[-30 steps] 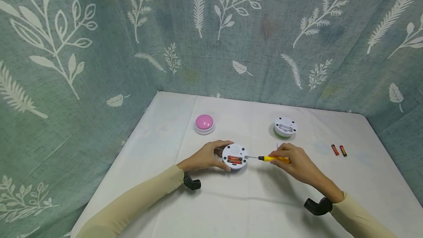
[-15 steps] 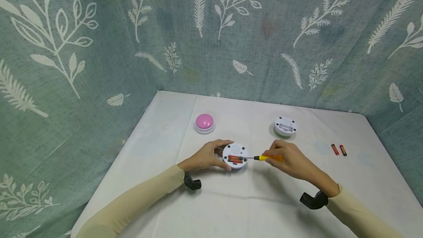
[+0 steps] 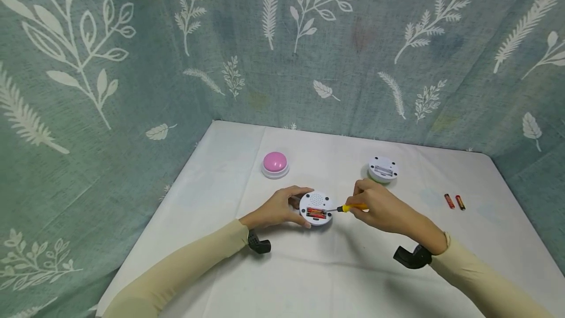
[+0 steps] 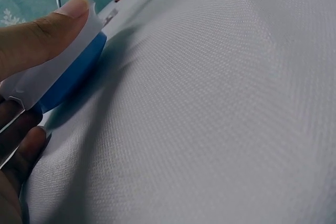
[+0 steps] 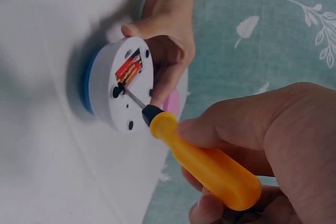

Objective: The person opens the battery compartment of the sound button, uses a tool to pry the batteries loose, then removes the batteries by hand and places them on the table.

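Note:
My left hand [image 3: 280, 208] grips a round white push-button device [image 3: 316, 198] by its rim, thumb on the near side. It lies upside down, tilted, with its blue dome [image 4: 76, 80] toward the cloth. Two red batteries [image 5: 128, 71] sit side by side in its uncovered compartment. With my right hand [image 3: 380, 208] I hold a screwdriver [image 5: 215, 174] by its yellow handle, thumb along the top. The metal shaft [image 5: 135, 98] slants down to the end of the battery compartment; its tip is right beside the batteries.
Behind the left hand stands a pink-domed push button [image 3: 275, 162]. A second white device [image 3: 383, 167] lies upside down at the back right, its battery slot uncovered. Two loose red batteries [image 3: 449, 201] lie farther right on the white cloth. A green patterned curtain [image 3: 335, 63] borders the table.
My right hand has moved left with the screwdriver, and its tip has gone from the device's right edge to the end of the batteries. The left hand keeps its grip.

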The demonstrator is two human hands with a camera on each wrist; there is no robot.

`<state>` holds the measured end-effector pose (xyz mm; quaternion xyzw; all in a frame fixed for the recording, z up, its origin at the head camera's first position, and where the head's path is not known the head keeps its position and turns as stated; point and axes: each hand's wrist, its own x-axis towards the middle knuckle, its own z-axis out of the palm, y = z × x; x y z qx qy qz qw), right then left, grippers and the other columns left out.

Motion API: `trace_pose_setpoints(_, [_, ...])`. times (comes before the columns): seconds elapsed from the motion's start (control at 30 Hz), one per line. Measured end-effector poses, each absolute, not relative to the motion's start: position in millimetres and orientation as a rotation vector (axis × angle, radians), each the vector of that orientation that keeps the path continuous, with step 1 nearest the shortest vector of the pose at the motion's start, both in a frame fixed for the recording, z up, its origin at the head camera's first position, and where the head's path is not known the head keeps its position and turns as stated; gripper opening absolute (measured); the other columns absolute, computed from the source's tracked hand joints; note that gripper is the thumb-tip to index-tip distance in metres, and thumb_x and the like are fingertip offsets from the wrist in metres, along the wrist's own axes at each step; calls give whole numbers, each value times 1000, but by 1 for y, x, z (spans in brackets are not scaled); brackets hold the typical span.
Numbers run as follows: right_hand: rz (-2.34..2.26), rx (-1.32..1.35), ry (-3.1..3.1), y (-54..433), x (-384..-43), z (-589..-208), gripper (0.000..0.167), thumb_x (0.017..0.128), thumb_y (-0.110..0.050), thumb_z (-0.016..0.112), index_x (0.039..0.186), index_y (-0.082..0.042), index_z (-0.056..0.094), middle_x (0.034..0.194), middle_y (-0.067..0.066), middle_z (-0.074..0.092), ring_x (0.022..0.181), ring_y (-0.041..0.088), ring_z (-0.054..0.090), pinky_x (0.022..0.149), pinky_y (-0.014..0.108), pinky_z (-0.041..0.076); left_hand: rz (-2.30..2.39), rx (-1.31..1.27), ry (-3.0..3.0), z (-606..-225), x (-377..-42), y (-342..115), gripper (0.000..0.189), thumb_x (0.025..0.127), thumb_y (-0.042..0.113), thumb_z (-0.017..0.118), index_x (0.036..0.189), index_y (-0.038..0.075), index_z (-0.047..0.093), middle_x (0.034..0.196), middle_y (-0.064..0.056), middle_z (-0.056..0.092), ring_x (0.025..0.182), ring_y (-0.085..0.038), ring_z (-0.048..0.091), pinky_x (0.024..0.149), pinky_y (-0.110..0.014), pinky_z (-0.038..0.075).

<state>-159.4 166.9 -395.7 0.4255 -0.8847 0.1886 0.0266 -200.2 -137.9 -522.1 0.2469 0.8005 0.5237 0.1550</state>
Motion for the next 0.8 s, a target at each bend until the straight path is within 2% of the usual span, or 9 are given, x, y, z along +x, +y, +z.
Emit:
trace_pose_setpoints(0.17, [562,1310,-2744,168,-159,-394,15,85,-1,81,97,-9,82,84,-5,55,78,9,49,66,24,48,1502,700,2288,-520,-200,-137,94,66,29,100,148,28,55,126,8,61,105,-16,64,93,-33,53])
trace_pose_setpoints(0.43, [551,1338,-2730,169,-160,-395,16,84,1,81,96,-9,82,85,-4,56,78,10,49,67,25,48,1486,699,2292,-520,-200,-136,93,65,29,100,147,32,55,126,9,61,105,-15,64,93,-32,53])
trace_pose_setpoints(0.8, [579,1255,-2732,174,-159,-402,18,82,1,85,97,-8,82,86,-4,59,82,12,51,69,26,48,1495,694,2298,-520,-200,-136,94,66,30,100,149,26,55,123,7,62,103,-16,64,91,-32,53])
